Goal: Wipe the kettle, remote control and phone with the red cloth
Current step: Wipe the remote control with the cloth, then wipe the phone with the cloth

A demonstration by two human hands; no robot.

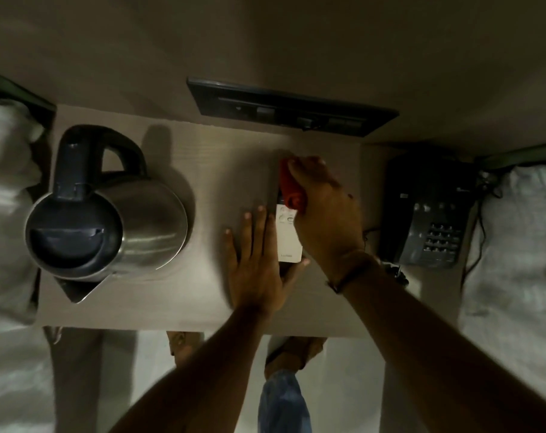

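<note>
1. Bedside table (203,307), light wood, between two white beds. It carries all three task items. Risk: items sit close together on a narrow top, so a wide stroke could knock something off the near edge.
2. Kettle (109,210), steel with a dark lid and handle, on the table's left, well apart from both hands. Lid is down, so contents cannot be seen; if it holds water, a hard push while wiping could tip or spill it. Spout points toward the near edge.
3. Phone (428,214), black corded desk set, on the table's right. Its cord trails off the right side; a sleeve or the cloth could snag it and drag the set.
4. Left hand (256,264), flat and spread on the table, fingers apart, pressed against the remote's left edge with the thumb at its near end, bracing rather than gripping. If it lifts, the remote slides under the stroke.
5. Right hand (325,207), closed around the bunched cloth, pressing down on the remote's far half.
6. Remote control (289,242), white, lying flat at table centre, lengthwise away from the viewer. Buttons may get pressed by the rubbing. Dim light; button layout not readable.
7. Red cloth (292,189), wadded, on the remote's far end, possibly overhanging it.
</note>
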